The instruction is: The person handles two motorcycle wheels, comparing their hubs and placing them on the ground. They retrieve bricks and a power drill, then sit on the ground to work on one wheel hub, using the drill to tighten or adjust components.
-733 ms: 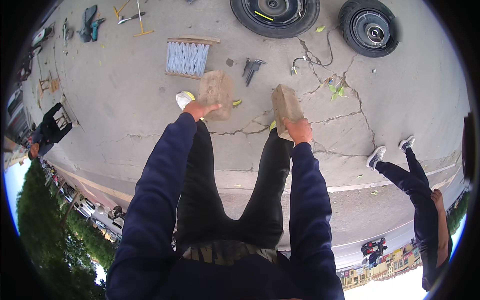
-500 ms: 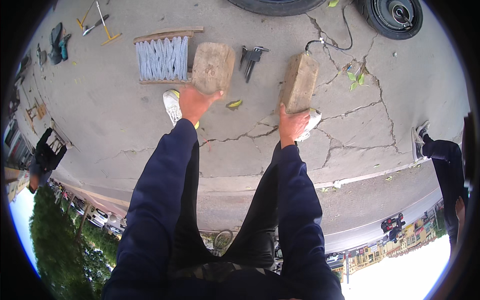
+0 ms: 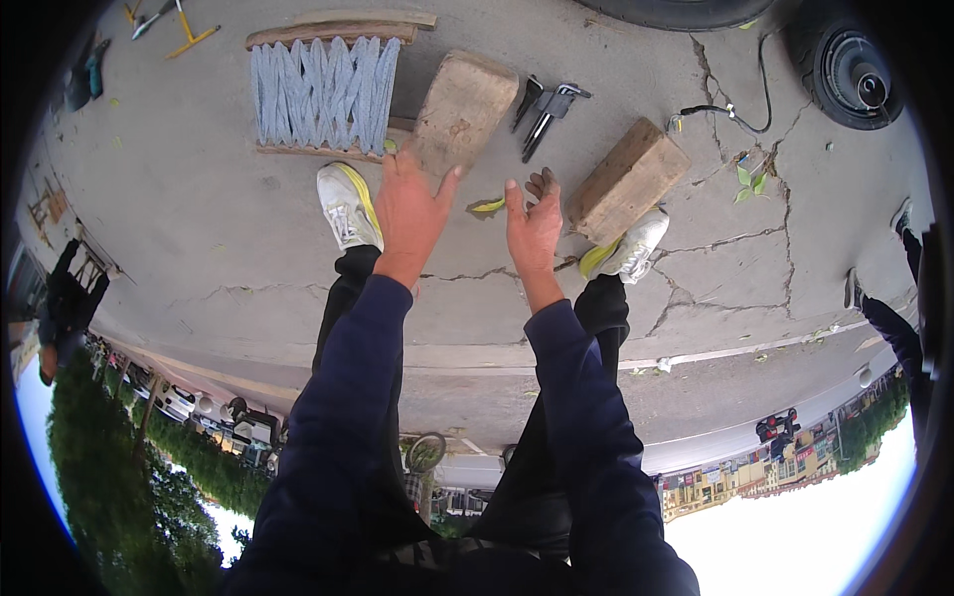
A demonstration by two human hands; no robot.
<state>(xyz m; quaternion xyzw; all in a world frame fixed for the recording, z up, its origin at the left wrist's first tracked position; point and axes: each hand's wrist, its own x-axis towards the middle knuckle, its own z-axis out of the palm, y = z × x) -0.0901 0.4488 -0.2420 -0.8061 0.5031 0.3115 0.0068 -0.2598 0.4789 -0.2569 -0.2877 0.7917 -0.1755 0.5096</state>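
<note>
Two worn wooden blocks lie on the concrete in front of me. My left hand (image 3: 410, 214) is open at the near corner of the left wooden block (image 3: 467, 104), thumb spread; whether its fingertips touch the wood I cannot tell. My right hand (image 3: 534, 233) is off the right wooden block (image 3: 636, 177) and hovers just left of it, empty, with thumb and fingers apart. Between the blocks lies a folding hex key set (image 3: 549, 121). Left of the left block is a wooden frame wound with grey-blue cord (image 3: 326, 94).
A wheel with a tyre and hub (image 3: 857, 74), its black cable (image 3: 767, 94) attached, lies at the far right beside another tyre (image 3: 676, 12). Yellow-handled tools (image 3: 194, 40) lie far left. My white shoes (image 3: 348, 204) flank my hands. Cracks run through the concrete (image 3: 735, 288).
My right hand has let go of the right block and moved left. My left hand has opened at the left block. Both blocks now look more slanted as the view shifted.
</note>
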